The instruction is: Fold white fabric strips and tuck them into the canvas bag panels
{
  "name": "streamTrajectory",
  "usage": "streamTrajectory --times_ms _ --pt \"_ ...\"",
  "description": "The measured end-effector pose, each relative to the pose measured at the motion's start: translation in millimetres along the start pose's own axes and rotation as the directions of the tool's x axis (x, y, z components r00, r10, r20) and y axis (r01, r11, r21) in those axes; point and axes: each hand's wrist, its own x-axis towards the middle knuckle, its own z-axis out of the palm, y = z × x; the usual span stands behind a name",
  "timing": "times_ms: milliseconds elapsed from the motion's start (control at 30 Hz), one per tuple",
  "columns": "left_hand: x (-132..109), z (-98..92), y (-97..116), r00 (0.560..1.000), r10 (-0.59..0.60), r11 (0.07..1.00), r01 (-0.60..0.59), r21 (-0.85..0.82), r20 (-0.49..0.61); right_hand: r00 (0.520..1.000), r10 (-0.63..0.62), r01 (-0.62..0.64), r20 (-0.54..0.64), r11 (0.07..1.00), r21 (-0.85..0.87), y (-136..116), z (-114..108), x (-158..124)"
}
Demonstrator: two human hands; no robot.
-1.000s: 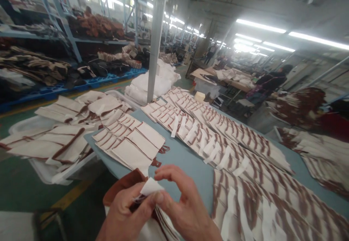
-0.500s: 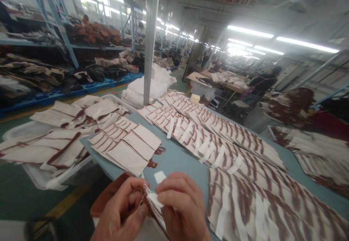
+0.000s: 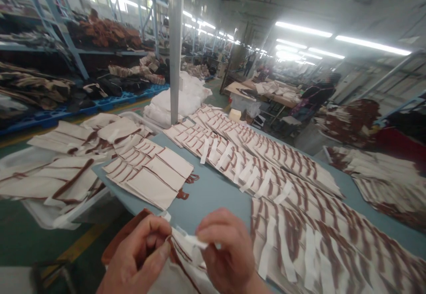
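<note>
Low in the head view, my left hand pinches the edge of a cream fabric piece with brown trim. A brown flap of it shows behind that hand. To its right, my right hand is closed with a white strip between thumb and fingers, beside the layered edge of the piece. Whether the strip is joined to the piece, I cannot tell. Just beyond lies a stack of cream, brown-edged pieces on the blue-grey table.
Rows of overlapping cream and brown pieces cover the table's right side, with white strips laid across them. Left of the table stands a plastic bin piled with similar pieces. A metal post rises at the far edge. A person is farther back.
My right hand has drawn slightly right, away from my left hand, with the white strip in it. My left hand sits a little farther left with the piece. The view has shifted slightly.
</note>
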Motion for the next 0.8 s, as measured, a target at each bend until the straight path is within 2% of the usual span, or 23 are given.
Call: streamTrajectory --times_ms 33,67,100,133,167,233,333,433,533,567,633,733,800 --pt "4.4 -1.8 -5.4 1.000 0.010 0.999 -0.009 0.036 -0.027 0.975 0.202 -0.188 -0.091 0.972 0.138 2.7 6.2 -1.3" --pt "9.6 -4.3 -10.3 0.999 0.021 0.996 -0.017 0.087 -0.039 0.907 0.400 -0.356 -0.127 0.893 0.274 4.8 11.9 -1.1" --pt "15.4 -7.0 -14.6 0.999 0.037 0.989 -0.031 0.146 -0.038 0.819 0.561 -0.480 -0.121 0.785 0.392 6.4 16.7 1.1" --pt "21.5 -9.8 -18.4 0.998 0.058 0.977 -0.052 0.206 -0.024 0.742 0.664 -0.550 -0.092 0.681 0.483 7.6 20.4 5.2" --pt "27.5 -12.0 -21.8 0.997 0.082 0.964 -0.078 0.256 -0.004 0.688 0.724 -0.580 -0.058 0.595 0.556 8.4 23.1 11.2" --pt "38.4 -13.4 -28.4 0.992 0.111 0.948 -0.121 0.295 0.052 0.633 0.774 -0.573 -0.010 0.479 0.665 9.3 26.5 26.9" --pt "50.6 -6.2 -39.8 0.978 0.078 0.987 -0.103 0.122 0.196 0.599 0.800 -0.528 0.042 0.355 0.772 10.0 30.2 52.2" --pt "57.2 5.9 -47.7 0.907 0.060 0.991 -0.005 -0.132 0.417 0.565 0.818 -0.494 0.106 0.233 0.838 11.3 33.8 71.3" --pt "57.0 13.9 -42.1 0.833 0.062 0.983 0.045 -0.178 0.550 0.541 0.833 -0.466 0.115 0.183 0.865 15.3 35.0 84.5" --pt "55.5 15.5 -37.3 0.822 0.054 0.986 0.045 -0.160 0.567 0.537 0.838 -0.453 0.099 0.188 0.871 17.3 34.7 88.4" --pt "51.5 18.3 -26.2 0.828 0.037 0.994 0.029 -0.110 0.559 0.518 0.852 -0.436 0.073 0.189 0.880 21.6 33.2 96.1" --pt "46.3 21.9 -16.3 0.871 0.038 0.998 -0.010 -0.060 0.490 0.447 0.890 -0.436 0.091 0.128 0.891 27.4 29.8 106.4" --pt "44.2 22.9 -18.5 0.892 0.047 0.998 -0.025 -0.056 0.450 0.398 0.911 -0.436 0.106 0.085 0.896 30.9 27.8 111.4"
